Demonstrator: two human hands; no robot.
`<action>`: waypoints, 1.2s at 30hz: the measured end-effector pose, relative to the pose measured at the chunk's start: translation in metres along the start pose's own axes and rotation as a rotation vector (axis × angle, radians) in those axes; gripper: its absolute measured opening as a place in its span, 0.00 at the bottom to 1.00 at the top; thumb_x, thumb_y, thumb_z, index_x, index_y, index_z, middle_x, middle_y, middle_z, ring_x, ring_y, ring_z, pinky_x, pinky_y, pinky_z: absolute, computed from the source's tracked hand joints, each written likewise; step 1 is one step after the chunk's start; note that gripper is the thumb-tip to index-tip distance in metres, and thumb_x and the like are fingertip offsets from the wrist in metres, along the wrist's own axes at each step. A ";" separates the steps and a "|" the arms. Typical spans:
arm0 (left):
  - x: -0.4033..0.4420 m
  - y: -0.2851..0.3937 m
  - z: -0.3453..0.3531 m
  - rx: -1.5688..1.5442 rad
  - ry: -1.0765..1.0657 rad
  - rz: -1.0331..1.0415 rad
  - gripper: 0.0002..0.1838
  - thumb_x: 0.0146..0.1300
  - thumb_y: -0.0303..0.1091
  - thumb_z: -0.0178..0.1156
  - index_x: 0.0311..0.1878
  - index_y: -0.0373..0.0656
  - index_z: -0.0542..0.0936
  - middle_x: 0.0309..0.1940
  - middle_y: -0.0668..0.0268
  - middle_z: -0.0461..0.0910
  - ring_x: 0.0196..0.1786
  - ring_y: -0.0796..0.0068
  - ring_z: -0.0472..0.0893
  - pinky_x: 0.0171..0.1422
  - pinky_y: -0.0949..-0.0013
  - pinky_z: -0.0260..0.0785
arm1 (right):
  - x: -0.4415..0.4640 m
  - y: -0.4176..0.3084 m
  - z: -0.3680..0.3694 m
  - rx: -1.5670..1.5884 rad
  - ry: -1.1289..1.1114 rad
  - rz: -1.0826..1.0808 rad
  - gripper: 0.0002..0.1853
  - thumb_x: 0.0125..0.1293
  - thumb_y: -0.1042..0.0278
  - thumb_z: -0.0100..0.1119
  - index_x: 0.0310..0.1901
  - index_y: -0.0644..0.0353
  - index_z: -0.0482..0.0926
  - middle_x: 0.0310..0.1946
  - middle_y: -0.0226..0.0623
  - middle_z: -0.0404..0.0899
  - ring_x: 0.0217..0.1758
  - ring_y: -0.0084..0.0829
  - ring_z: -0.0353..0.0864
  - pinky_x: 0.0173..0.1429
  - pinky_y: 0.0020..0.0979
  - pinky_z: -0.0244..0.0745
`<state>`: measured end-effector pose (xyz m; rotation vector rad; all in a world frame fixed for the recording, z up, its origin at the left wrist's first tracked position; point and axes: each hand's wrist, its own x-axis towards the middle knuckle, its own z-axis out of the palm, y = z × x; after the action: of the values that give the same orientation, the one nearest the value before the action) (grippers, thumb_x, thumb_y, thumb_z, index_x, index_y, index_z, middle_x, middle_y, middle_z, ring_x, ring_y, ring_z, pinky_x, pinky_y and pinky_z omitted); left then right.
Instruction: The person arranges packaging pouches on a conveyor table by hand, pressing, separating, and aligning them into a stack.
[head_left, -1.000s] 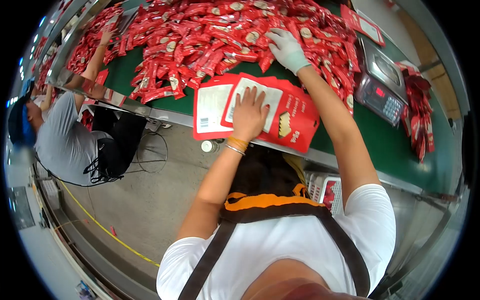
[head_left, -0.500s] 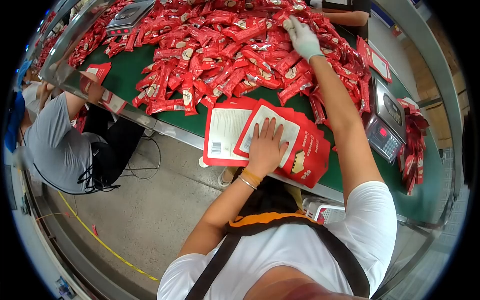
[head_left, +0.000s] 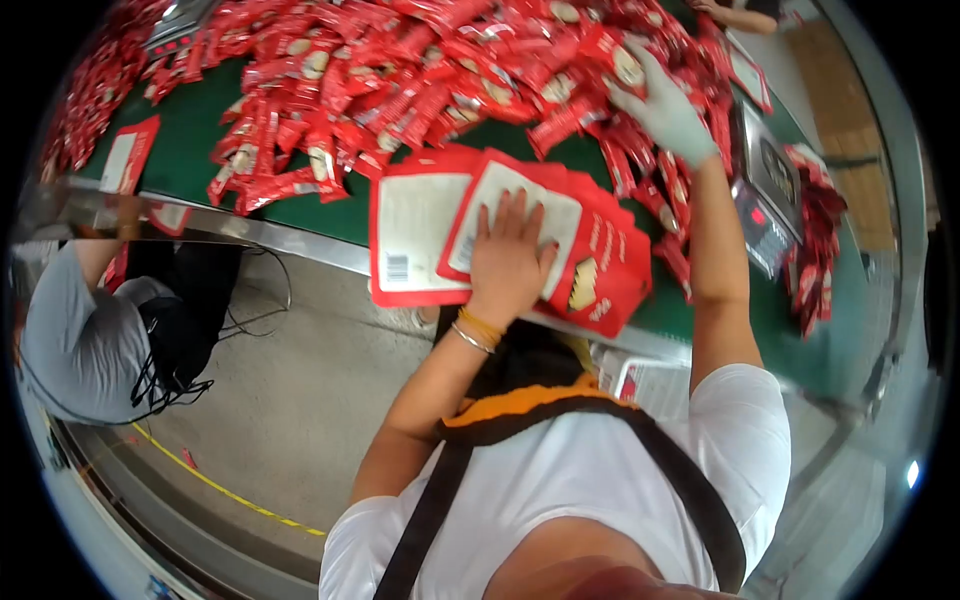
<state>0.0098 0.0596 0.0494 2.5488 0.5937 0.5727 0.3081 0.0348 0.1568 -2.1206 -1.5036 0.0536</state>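
Flat red printed pouches with pale label panels (head_left: 425,235), fanned in an overlapping stack along the near edge of the bench. Across the upper ones, the bare left hand (head_left: 508,258), palm down, fingers spread. Beyond, the right hand (head_left: 668,112) in a pale glove, reaching over the right part of a broad heap of shiny red packets with cream ovals (head_left: 400,90); thumb and fingers parted, one packet between or just behind. Cannot tell pinch from mere touch.

Judging from the present layout, little done beyond setting the pouches within reach: all flat, apparently unfilled. Much left, by the look of a heap so large and loose. Too much overlap for a count of pouches.

Below the near edge, a white plastic basket (head_left: 660,385) and a grey floor (head_left: 300,380) with a yellow line (head_left: 235,497). Above, a bright metal rail (head_left: 330,252) bordering the green-topped bench (head_left: 340,220). Right of the heap, a silver digital scale with a lit red display (head_left: 762,195), then a smaller pile of glossy red packaging (head_left: 818,250). Well to the left, a single red pouch with a white panel (head_left: 130,155), near a co-worker in a grey shirt (head_left: 75,340). Farther off, a second silver scale (head_left: 178,28) and, top right, another person's arm (head_left: 745,15).
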 end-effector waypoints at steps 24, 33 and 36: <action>0.003 -0.009 0.012 0.036 -0.031 0.074 0.29 0.71 0.46 0.46 0.70 0.43 0.68 0.71 0.46 0.64 0.73 0.43 0.62 0.76 0.44 0.52 | -0.345 -0.033 0.020 -0.031 0.096 0.406 0.33 0.60 0.74 0.62 0.69 0.46 0.69 0.47 0.47 0.77 0.52 0.51 0.75 0.57 0.43 0.73; 0.002 -0.004 0.008 0.120 -0.075 0.156 0.30 0.69 0.45 0.48 0.73 0.46 0.65 0.72 0.42 0.59 0.73 0.40 0.61 0.75 0.44 0.53 | -0.223 -0.001 0.133 0.836 -0.098 0.253 0.18 0.65 0.66 0.61 0.57 0.57 0.77 0.53 0.46 0.79 0.55 0.43 0.79 0.59 0.35 0.74; -0.001 -0.001 0.008 0.210 -0.064 0.122 0.32 0.68 0.44 0.48 0.74 0.46 0.63 0.76 0.44 0.52 0.76 0.38 0.54 0.77 0.43 0.48 | -0.203 -0.010 0.145 0.674 -0.162 0.176 0.18 0.65 0.65 0.61 0.56 0.58 0.77 0.54 0.46 0.79 0.56 0.42 0.79 0.59 0.34 0.73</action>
<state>0.0123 0.0578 0.0424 2.8054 0.5016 0.4905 0.1754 -0.0848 -0.0170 -1.7061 -1.1521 0.7073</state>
